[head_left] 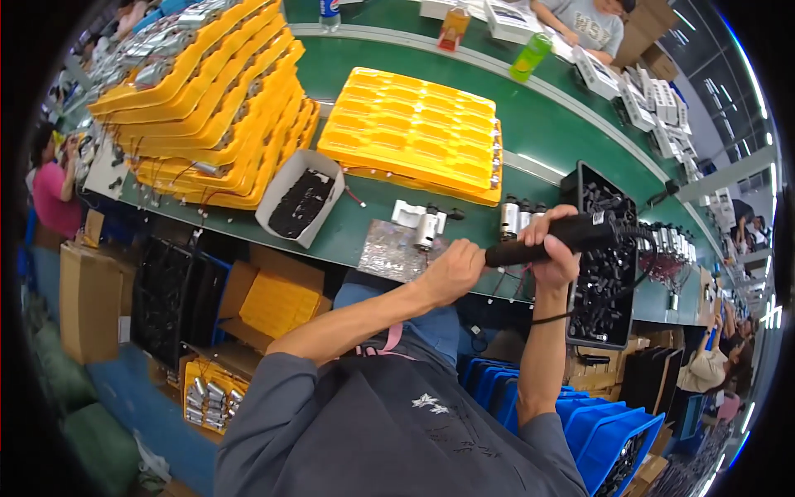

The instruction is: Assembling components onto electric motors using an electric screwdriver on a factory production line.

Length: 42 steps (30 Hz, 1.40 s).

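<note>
A black electric screwdriver (590, 231) lies almost level in front of me, its cable looping down at the right. My right hand (553, 248) is wrapped round its body. At its narrow front end my left hand (455, 271) is closed, fingers pinched together; whatever small piece may be inside is hidden. Just beyond the left hand, a silver cylindrical motor (427, 229) stands on a shiny metal plate (387, 252), against a white block (405, 213). More silver motors (511, 218) stand on the green bench beyond the right hand.
A black bin (599, 344) of black parts sits at the right. Yellow trays (411, 124) lie on the bench, with a tall tray stack (207, 124) leftward. Between them stands a white box (301, 237) of small black pieces. Blue bins (609, 435) are below. Another person (590, 29) sits opposite.
</note>
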Tool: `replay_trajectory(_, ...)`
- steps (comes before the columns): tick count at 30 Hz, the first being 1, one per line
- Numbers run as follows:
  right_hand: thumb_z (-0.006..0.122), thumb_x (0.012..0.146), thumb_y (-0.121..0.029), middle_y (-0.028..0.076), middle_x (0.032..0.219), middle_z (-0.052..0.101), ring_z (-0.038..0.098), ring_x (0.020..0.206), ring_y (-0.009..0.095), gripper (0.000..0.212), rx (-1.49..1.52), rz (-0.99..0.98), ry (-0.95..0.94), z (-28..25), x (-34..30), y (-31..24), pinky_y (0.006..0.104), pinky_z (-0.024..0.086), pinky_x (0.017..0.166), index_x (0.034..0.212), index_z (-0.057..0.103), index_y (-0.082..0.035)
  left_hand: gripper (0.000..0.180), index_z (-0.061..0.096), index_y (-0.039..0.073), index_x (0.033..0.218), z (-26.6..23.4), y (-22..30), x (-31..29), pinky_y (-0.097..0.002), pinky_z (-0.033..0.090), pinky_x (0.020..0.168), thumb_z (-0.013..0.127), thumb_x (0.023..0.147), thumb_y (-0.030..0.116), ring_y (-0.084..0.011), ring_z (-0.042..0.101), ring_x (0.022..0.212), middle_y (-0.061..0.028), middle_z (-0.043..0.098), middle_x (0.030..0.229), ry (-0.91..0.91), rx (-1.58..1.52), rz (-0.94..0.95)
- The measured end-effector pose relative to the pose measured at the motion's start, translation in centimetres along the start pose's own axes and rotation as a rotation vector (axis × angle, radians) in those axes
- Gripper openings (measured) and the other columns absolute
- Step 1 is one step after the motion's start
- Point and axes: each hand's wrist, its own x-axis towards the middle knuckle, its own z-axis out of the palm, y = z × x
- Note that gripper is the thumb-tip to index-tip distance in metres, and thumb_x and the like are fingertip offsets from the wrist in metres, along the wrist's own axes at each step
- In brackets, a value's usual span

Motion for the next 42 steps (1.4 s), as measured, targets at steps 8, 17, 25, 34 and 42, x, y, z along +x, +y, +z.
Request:
replay_trajectory(8,0.066,0.079,-0.006,0.009,0.075,0.056,0.058,0.073,0.021,0.042,-0.108,-0.038,-0.017,3.3,-3.0,1.7,0.0419,0.050,0.078,0.115,0.046,-0.002,0.037,0.056,-0.002,0.108,-10.2,-1.4,-2.2,-0.0404,0.047,0.084,0.068,0.074,0.007,-0.0367,0.057,0.097,-0.0198,0.060,0.105,0.113,-0.252,-0.261)
replay_trajectory(17,0.068,0.077,-0.005,0.009,0.074,0.056,0.059,0.069,0.020,0.042,-0.196,0.035,0.051,4.6,-3.3,2.3,0.0402,0.051,0.073,0.114,0.047,0.000,0.029,0.061,-0.007,0.089,-19.6,-16.8,-8.3,-0.0416,0.050,0.066,0.069,0.075,0.017,-0.0378,0.062,0.075,-0.0228,0.064,0.081,-0.687,0.208,-0.866)
replay_trajectory(25,0.068,0.076,-0.001,0.009,0.073,0.058,0.060,0.068,0.018,0.040,-0.257,0.055,0.146,3.8,-3.2,1.8,0.0366,0.052,0.070,0.112,0.049,0.000,0.021,0.065,-0.005,0.082,-19.8,-17.8,-7.8,-0.0390,0.049,0.066,0.068,0.076,0.016,-0.0333,0.064,0.070,-0.0222,0.065,0.074,-0.608,-0.093,-0.976)
replay_trajectory(34,0.068,0.075,0.001,0.009,0.073,0.059,0.061,0.066,0.018,0.038,-0.311,0.000,0.152,4.0,-2.4,2.4,0.0346,0.053,0.067,0.109,0.051,0.001,0.016,0.065,-0.005,0.078,-18.2,-17.7,-9.2,-0.0424,0.048,0.064,0.062,0.077,0.010,-0.0356,0.063,0.069,-0.0229,0.062,0.070,-0.320,0.185,-0.754)
replay_trajectory(42,0.067,0.075,0.000,0.009,0.072,0.058,0.060,0.065,0.018,0.037,-0.297,-0.003,0.181,4.1,-2.0,2.6,0.0339,0.052,0.066,0.109,0.050,0.002,0.015,0.066,-0.004,0.087,-19.2,-15.1,-7.9,-0.0324,0.047,0.059,0.062,0.079,0.007,-0.0242,0.061,0.063,-0.0171,0.062,0.070,-0.138,0.147,-0.659)
